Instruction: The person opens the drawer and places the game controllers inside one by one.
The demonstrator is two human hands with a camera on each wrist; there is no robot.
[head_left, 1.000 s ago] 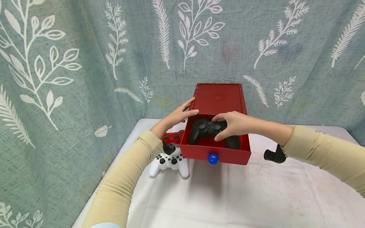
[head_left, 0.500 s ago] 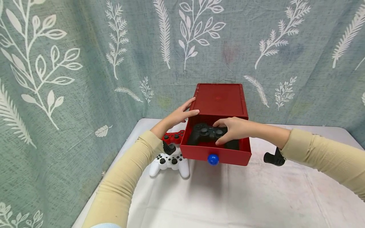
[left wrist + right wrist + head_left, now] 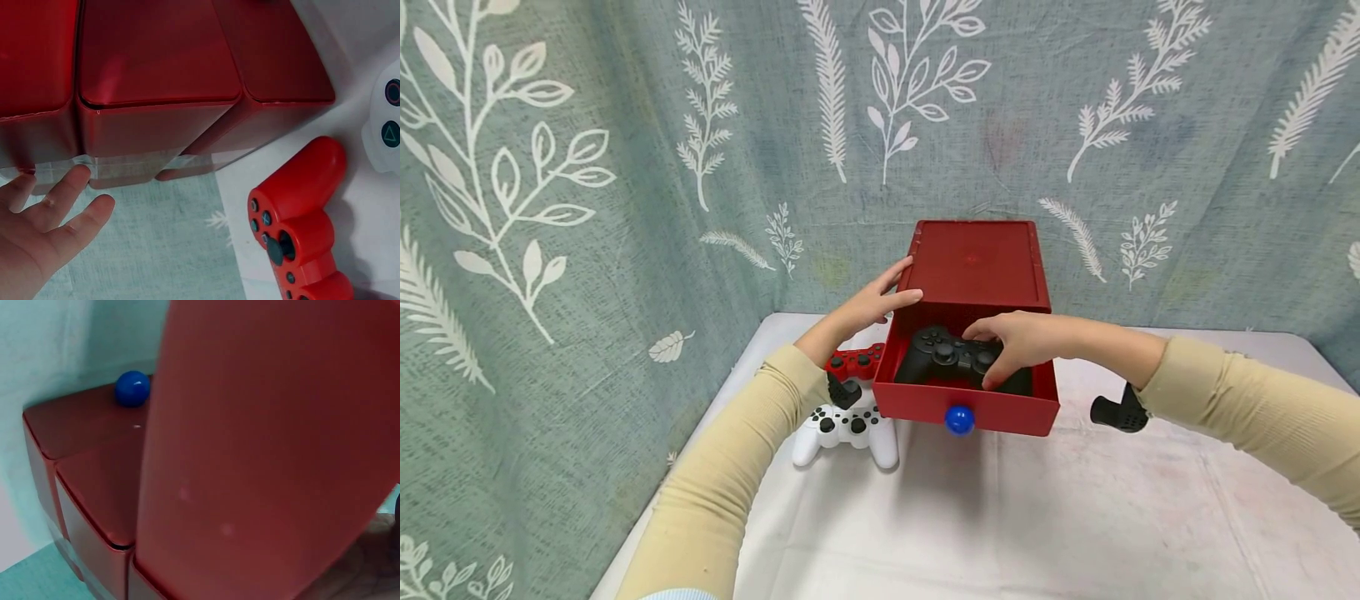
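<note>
My right hand [image 3: 1024, 340] reaches into the pulled-out drawer [image 3: 1011, 415] of a red drawer unit [image 3: 973, 262]. Thumb and fingers grip the right part of a black game controller [image 3: 934, 348], whose left part shows over the drawer floor. In the right wrist view, the drawer's side wall [image 3: 269, 437] hides the controller and most of the hand. My left hand [image 3: 867, 307] rests with spread fingers against the unit's upper left side. In the left wrist view, its fingertips [image 3: 78, 175] lie by clear tape along the unit's edge.
Left of the drawer, a red game controller [image 3: 850, 362] and a white one [image 3: 842, 429] lie on the white-covered table [image 3: 1075, 525]. A blue knob [image 3: 959, 420] sticks out from the drawer front. A green leaf-patterned curtain [image 3: 760, 125] hangs behind and at the left.
My right hand and the black controller have sunk lower into the drawer and shifted slightly right. The left hand and the drawer have stayed in place.
</note>
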